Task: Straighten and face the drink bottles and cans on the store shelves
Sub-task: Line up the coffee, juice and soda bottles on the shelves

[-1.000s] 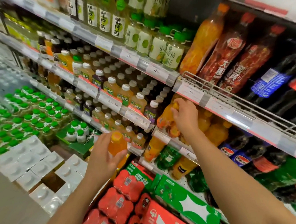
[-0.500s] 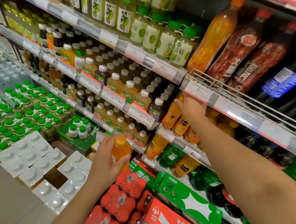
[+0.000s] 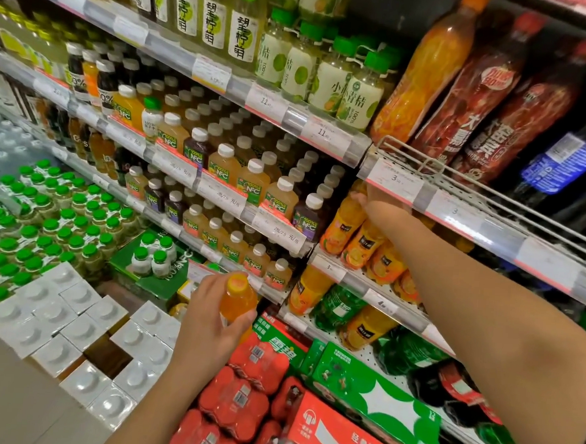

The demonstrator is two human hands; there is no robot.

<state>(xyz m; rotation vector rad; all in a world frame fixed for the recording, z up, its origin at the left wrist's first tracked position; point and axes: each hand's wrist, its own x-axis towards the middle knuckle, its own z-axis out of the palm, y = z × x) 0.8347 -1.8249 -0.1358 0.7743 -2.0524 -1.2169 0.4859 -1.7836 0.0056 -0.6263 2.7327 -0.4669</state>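
My left hand point(image 3: 210, 323) holds a small orange juice bottle point(image 3: 238, 297) with an orange cap, upright, in front of the lower shelf. My right hand point(image 3: 377, 201) reaches into the shelf row of small orange juice bottles point(image 3: 344, 225), under the wire shelf's price rail point(image 3: 457, 211). Its fingers rest on the tops of the front bottles, and the rail hides most of them. Those bottles lean forward, labels facing out. Small NFC juice bottles point(image 3: 253, 181) with white caps fill the shelves to the left.
Tall orange and red bottles point(image 3: 464, 84) lean on the wire shelf above. Green and orange bottles point(image 3: 334, 306) lie on the shelf below. Red packs point(image 3: 239, 400) and green and red cartons point(image 3: 370, 398) sit at the bottom. Green-capped bottles point(image 3: 44, 227) and white packs point(image 3: 72, 328) stand at the left.
My right hand has pushed deeper under the price rail, over the orange bottles. My left hand stays on its orange bottle at about the same spot. The camera has drifted closer.
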